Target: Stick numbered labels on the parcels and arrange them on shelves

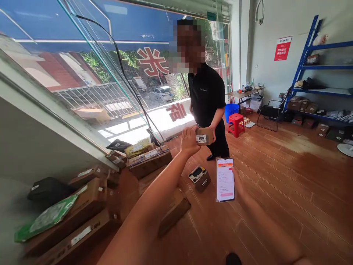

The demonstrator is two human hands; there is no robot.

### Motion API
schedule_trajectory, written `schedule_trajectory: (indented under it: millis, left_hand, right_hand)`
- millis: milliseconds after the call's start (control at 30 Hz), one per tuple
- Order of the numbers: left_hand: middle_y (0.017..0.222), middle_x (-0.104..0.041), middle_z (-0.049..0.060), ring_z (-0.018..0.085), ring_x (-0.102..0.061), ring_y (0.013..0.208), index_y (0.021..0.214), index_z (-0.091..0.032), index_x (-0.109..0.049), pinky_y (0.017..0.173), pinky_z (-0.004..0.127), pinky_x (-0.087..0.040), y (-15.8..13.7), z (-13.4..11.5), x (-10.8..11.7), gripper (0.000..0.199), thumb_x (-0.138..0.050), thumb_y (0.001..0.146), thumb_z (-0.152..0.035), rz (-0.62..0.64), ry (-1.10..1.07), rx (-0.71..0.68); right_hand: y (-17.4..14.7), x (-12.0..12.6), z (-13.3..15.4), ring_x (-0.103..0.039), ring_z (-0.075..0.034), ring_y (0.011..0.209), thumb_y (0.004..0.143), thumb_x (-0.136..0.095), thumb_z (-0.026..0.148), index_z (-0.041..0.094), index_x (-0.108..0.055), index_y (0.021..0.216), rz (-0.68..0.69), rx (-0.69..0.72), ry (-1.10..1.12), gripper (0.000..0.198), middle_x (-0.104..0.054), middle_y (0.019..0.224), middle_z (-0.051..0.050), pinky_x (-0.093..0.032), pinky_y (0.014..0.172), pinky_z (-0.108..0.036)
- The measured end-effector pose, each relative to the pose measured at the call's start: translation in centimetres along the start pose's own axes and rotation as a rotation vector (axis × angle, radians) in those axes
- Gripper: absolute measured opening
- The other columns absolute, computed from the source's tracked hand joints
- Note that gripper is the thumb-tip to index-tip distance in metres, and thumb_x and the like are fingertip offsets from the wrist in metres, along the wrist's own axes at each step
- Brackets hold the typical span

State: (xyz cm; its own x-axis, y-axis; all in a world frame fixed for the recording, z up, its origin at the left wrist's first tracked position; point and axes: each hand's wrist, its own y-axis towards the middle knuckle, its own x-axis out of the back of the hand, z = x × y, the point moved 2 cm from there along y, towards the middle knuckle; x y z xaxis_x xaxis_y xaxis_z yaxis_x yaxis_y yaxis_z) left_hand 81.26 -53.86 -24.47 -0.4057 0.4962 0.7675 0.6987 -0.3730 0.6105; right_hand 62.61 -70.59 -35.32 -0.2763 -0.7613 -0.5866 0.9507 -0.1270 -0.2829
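Note:
My left hand [189,141] reaches forward and grips the left end of a small cardboard box [210,135]. A white label reading 1001 faces me on it. Another person in a black shirt [208,94] stands opposite, and that person's hand [214,129] touches the box's right end. Lower right, my right hand [237,180] is closed round a smartphone [225,184] held upright, its lit screen toward me. The thumb lies at the screen's right edge; the other fingers are hidden behind the phone.
Below the hands, a carton with a dark device on top [200,178] stands on the floor. Several parcels [150,160] are piled along the window at left. Behind are a red stool [236,124], a blue bin [231,112], a chair [271,110] and blue shelves [325,67] with packages.

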Motion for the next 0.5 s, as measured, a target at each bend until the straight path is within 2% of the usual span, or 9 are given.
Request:
schedule_trajectory:
  millis: [167, 333, 433, 500]
  left_hand:
    - [0.136, -0.051, 0.015, 0.034, -0.039, 0.133, 0.130, -0.014, -0.045, 0.117, 0.048, -0.035, 2.6, -0.5, -0.5, 0.075, -0.064, 0.058, -0.001, 0.049, -0.072, -0.020]
    - [0.149, -0.045, 0.015, 0.032, -0.027, 0.146, 0.136, -0.014, -0.048, 0.123, 0.048, -0.026, 4.9, -0.7, -0.5, 0.079, -0.058, 0.060, 0.007, 0.090, -0.175, 0.057]
    - [0.163, -0.024, 0.017, 0.038, -0.004, 0.152, 0.146, -0.012, -0.040, 0.124, 0.059, -0.013, 3.4, -1.3, -0.3, 0.079, -0.060, 0.070, 0.000, 0.033, -0.245, 0.212]
    - [0.164, -0.018, 0.021, 0.041, -0.001, 0.152, 0.148, -0.009, -0.038, 0.122, 0.062, -0.010, 0.7, -2.1, -0.1, 0.072, -0.062, 0.080, -0.015, -0.008, -0.310, 0.327]
  right_hand:
    - [1.1, -0.2, 0.1, -0.072, -0.025, 0.076, 0.061, -0.080, 0.068, 0.023, -0.074, 0.087, -0.056, -0.033, 0.031, 0.052, -0.077, 0.084, -0.006, -0.058, 0.070, -0.038]
    - [1.4, -1.0, 0.5, -0.072, -0.025, 0.072, 0.065, -0.079, 0.066, 0.022, -0.074, 0.090, -0.005, -0.066, 0.083, 0.051, -0.077, 0.083, -0.008, -0.058, 0.067, -0.038]
    - [1.3, -1.7, 0.5, -0.072, -0.024, 0.069, 0.062, -0.081, 0.064, 0.021, -0.073, 0.091, -0.050, -0.074, 0.109, 0.052, -0.077, 0.080, -0.007, -0.058, 0.063, -0.036]
    - [1.3, -2.3, 0.1, -0.071, -0.024, 0.068, 0.064, -0.079, 0.064, 0.020, -0.072, 0.091, -0.065, -0.076, 0.111, 0.053, -0.076, 0.078, -0.006, -0.057, 0.062, -0.035]
